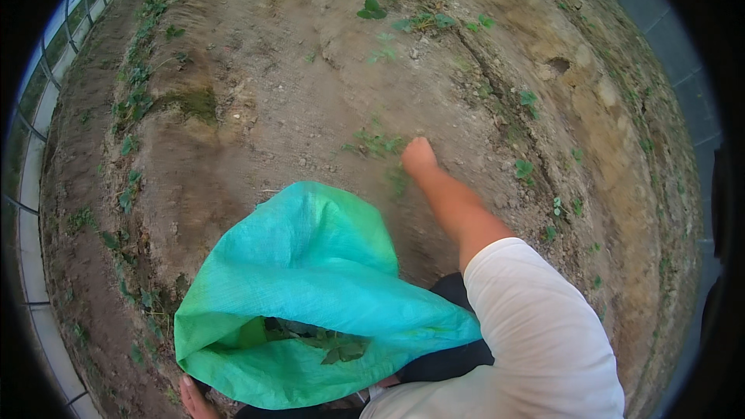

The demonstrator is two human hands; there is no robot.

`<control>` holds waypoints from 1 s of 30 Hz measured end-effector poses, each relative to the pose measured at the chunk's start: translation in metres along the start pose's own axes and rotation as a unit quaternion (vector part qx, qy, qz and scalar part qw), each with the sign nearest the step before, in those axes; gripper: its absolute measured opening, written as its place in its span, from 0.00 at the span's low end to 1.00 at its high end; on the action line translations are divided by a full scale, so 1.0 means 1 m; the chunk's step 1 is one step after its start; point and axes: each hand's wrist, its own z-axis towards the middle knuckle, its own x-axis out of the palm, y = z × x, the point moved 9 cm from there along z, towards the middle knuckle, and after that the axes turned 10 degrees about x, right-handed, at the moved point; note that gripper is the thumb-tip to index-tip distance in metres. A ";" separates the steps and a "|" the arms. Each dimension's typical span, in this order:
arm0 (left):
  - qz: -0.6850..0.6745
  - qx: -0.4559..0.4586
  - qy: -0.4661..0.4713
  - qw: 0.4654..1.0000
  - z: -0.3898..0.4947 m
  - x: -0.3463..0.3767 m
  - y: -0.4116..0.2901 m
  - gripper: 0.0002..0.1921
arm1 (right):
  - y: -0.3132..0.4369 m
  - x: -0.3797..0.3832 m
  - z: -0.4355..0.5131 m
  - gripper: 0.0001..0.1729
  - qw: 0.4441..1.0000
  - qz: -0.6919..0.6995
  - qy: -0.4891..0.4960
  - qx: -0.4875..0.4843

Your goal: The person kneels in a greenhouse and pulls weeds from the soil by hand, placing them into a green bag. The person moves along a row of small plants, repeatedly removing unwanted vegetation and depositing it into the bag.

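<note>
My right hand (419, 155) is stretched forward over the soil, its fingers curled at the edge of a small feathery green weed (377, 142); blur hides whether it grips any leaves. Close in front of my body lies a turquoise-green woven plastic sack (291, 291). Its mouth gapes, and pulled leaves (346, 350) show inside. My left hand (197, 398) is low at the left, beside the sack's lower edge, only partly visible; what it touches is unclear.
Strawberry-like plants (137, 102) grow in a row along the left, and more (524, 169) stand along a cracked ridge on the right. A framed wall with a pale base (35, 244) borders the far left; grey sheeting (669, 46) borders the right. A small hole (559, 64) dents the soil.
</note>
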 end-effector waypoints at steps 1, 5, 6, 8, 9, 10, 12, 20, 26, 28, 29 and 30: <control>0.006 0.003 -0.007 1.000 0.001 -0.001 -0.001 0.27 | -0.003 -0.001 -0.003 0.11 1.000 0.011 -0.007 0.003; 0.026 0.017 0.015 0.999 -0.001 0.006 -0.010 0.23 | -0.025 -0.010 -0.021 0.10 0.993 0.076 -0.072 0.051; 0.036 0.022 0.038 0.998 -0.001 0.010 -0.013 0.22 | -0.027 -0.018 -0.027 0.09 0.989 0.089 -0.111 0.040; 0.044 0.023 0.032 0.998 -0.001 0.011 -0.017 0.21 | -0.030 -0.024 -0.041 0.08 0.984 0.117 -0.134 0.029; 0.049 0.023 0.034 0.998 0.000 0.011 -0.019 0.20 | -0.034 -0.036 -0.048 0.07 0.972 0.147 -0.183 0.029; 0.039 0.022 0.037 0.998 0.000 0.013 -0.019 0.21 | -0.039 -0.044 -0.055 0.06 0.961 0.173 -0.214 0.032; 0.020 0.019 0.048 0.998 0.002 0.015 -0.016 0.23 | -0.048 -0.059 -0.066 0.05 0.943 0.227 -0.242 0.027; 0.025 0.009 0.019 0.999 0.010 0.000 0.013 0.30 | -0.068 -0.075 -0.051 0.09 0.956 0.221 -0.175 0.081; -0.005 0.000 0.054 0.999 0.004 0.005 0.011 0.28 | -0.051 -0.065 -0.021 0.13 0.957 0.254 -0.131 0.046; 0.017 -0.001 0.042 0.999 0.003 0.004 0.008 0.27 | -0.041 -0.050 -0.009 0.14 0.972 0.222 -0.049 0.056; 0.022 0.004 0.025 0.999 0.003 0.002 0.006 0.26 | -0.037 -0.042 -0.005 0.15 0.977 0.204 -0.003 0.065; 0.026 0.008 0.008 1.000 0.002 0.001 0.004 0.25 | -0.036 -0.040 -0.002 0.15 0.976 0.204 0.001 0.075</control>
